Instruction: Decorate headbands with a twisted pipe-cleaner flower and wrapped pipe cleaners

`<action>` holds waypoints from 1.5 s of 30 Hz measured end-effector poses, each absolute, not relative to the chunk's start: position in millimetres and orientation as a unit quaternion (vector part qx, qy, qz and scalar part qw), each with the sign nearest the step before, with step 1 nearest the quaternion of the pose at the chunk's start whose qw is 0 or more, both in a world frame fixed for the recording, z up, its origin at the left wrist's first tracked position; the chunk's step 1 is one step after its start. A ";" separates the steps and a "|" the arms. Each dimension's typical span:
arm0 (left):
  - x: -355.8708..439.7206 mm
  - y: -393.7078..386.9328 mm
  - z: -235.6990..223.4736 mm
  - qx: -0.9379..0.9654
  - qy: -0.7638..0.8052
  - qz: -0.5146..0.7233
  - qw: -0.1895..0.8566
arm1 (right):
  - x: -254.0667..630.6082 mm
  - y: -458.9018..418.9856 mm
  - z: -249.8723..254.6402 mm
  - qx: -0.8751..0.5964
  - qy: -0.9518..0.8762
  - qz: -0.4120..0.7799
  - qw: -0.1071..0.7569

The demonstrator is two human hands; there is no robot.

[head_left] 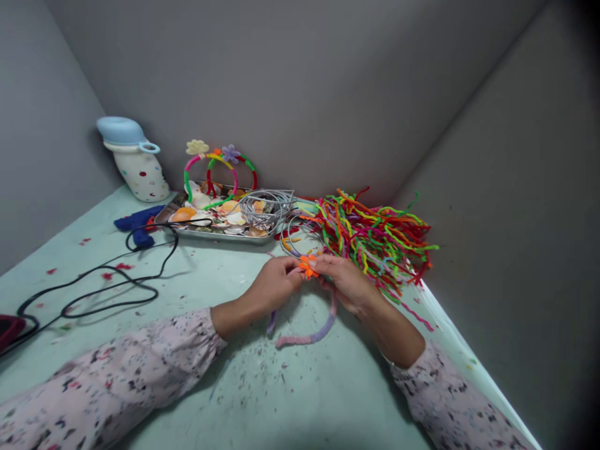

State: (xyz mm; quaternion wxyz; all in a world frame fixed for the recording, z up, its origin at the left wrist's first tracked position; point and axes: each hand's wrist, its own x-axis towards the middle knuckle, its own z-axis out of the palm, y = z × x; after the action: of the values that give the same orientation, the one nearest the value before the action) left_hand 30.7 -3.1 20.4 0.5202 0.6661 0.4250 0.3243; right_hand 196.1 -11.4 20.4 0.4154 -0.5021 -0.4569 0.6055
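Left fingers (294, 281) pinch a fuzzy curved band (321, 333), right fingers (327, 267) a petalled orange flower (308, 266).

No legible txt, labels, brands, nos. or signs.
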 end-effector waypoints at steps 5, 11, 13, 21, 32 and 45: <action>29.1 -2.2 18.9 0.774 0.438 0.327 0.320 | 194.2 -10.9 19.6 -0.502 -0.454 0.606 0.419; 27.0 -5.4 20.5 0.803 0.439 0.331 0.230 | 195.6 -10.6 19.6 -0.486 -0.443 0.623 0.423; 26.6 -6.3 21.0 0.802 0.441 0.335 0.222 | 195.5 -10.5 20.6 -0.483 -0.443 0.627 0.422; 26.2 -7.1 20.4 0.794 0.430 0.362 0.232 | 194.3 -11.0 24.3 -0.485 -0.440 0.628 0.419; 27.6 -10.5 17.9 0.796 0.424 0.372 0.221 | 196.7 -12.0 23.6 -0.462 -0.450 0.641 0.417; 28.3 -15.9 20.0 0.785 0.431 0.386 0.224 | 196.0 -13.2 25.1 -0.449 -0.449 0.653 0.413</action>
State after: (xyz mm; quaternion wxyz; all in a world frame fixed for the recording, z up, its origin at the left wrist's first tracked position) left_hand 28.3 -15.9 20.0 0.2236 0.7848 0.4307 0.3855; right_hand 196.0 -13.2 25.1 0.4134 -0.4495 -0.4485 0.6526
